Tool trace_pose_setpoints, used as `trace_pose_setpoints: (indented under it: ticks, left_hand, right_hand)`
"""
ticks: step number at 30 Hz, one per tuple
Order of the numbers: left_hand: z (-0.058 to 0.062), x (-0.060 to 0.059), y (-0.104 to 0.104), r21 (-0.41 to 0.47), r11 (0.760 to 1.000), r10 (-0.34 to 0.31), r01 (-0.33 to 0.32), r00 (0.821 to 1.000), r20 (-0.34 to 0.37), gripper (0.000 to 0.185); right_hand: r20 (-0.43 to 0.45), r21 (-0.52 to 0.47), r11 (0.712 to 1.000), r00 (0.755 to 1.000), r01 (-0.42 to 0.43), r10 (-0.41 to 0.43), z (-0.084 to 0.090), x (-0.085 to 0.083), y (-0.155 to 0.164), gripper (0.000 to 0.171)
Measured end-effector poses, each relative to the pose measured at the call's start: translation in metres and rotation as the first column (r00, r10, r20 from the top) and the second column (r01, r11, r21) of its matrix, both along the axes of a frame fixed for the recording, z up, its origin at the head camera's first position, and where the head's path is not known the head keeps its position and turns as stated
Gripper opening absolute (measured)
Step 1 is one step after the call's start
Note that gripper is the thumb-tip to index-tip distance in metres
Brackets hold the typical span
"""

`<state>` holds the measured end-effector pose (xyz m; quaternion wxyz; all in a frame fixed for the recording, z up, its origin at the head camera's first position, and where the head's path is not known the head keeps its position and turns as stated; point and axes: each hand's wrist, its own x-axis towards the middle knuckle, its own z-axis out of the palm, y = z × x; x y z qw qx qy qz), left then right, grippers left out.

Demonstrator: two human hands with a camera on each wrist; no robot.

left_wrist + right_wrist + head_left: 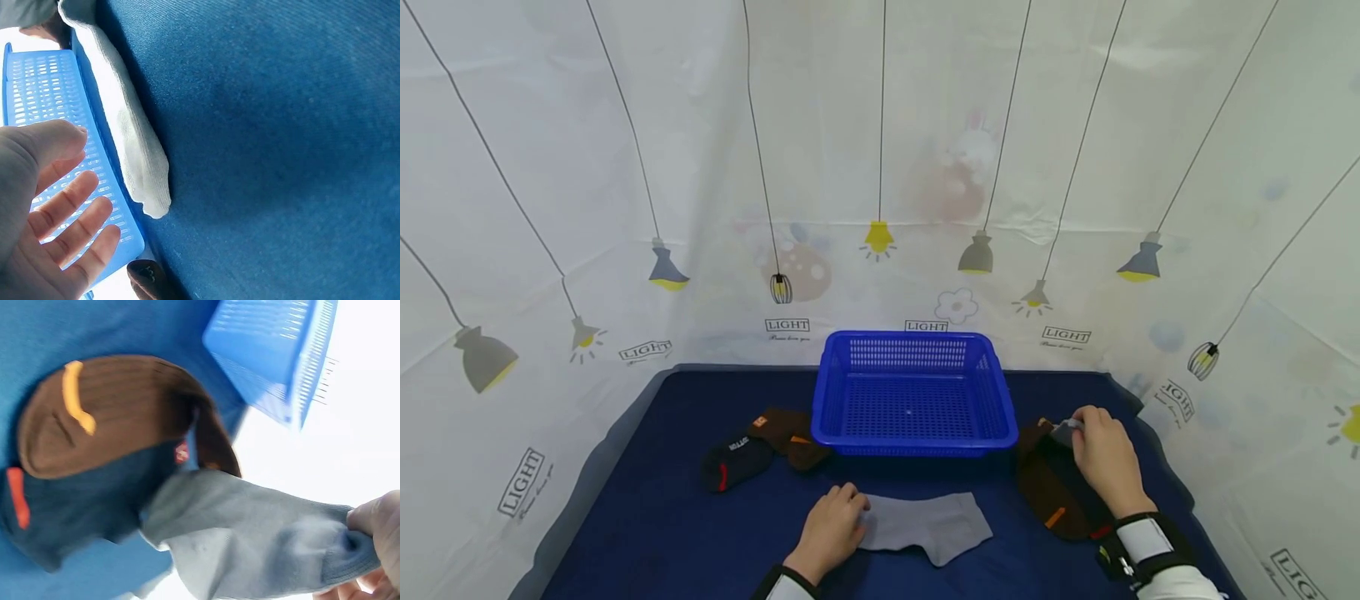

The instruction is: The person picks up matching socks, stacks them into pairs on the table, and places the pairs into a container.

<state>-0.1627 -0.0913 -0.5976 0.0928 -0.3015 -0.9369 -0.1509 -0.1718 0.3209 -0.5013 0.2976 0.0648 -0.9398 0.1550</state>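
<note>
Between sock piles, blue basket point(913, 392)

Head cam high, facing fwd/down; wrist cams close-up; all sharing blue basket point(913, 396).

The basket point(913, 398) at the back edge of the table is blue plastic, a perforated grid with a slight sheen; the table cover point(655, 517) is dark blue cloth, matt, finely woven; the grey sock point(928, 523) near the front edge is soft ribbed knit, matt; the brown sock point(125, 412) is ribbed knit with orange marks; the backdrop point(880, 150) is smooth printed sheet, faintly glossy.
</note>
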Motion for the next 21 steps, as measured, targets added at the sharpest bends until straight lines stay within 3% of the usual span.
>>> trace_pose_setpoints:
  ticks: [7, 21]
  left_hand:
    - [-0.001, -0.001, 0.000, -0.001, 1.000, -0.003, 0.003, 1.000, -0.009, 0.026]
    - [0.000, -0.001, 0.001, 0.010, 1.000, -0.013, 0.013, 1.000, -0.007, 0.025]
  right_hand:
    - [-0.024, 0.014, 1.000, 1.000, -0.007, 0.007, 0.023, 0.001, -0.007, 0.018]
    - [-0.032, 0.021, 1.000, 0.999, -0.014, 0.014, 0.045, 0.007, -0.026, 0.016]
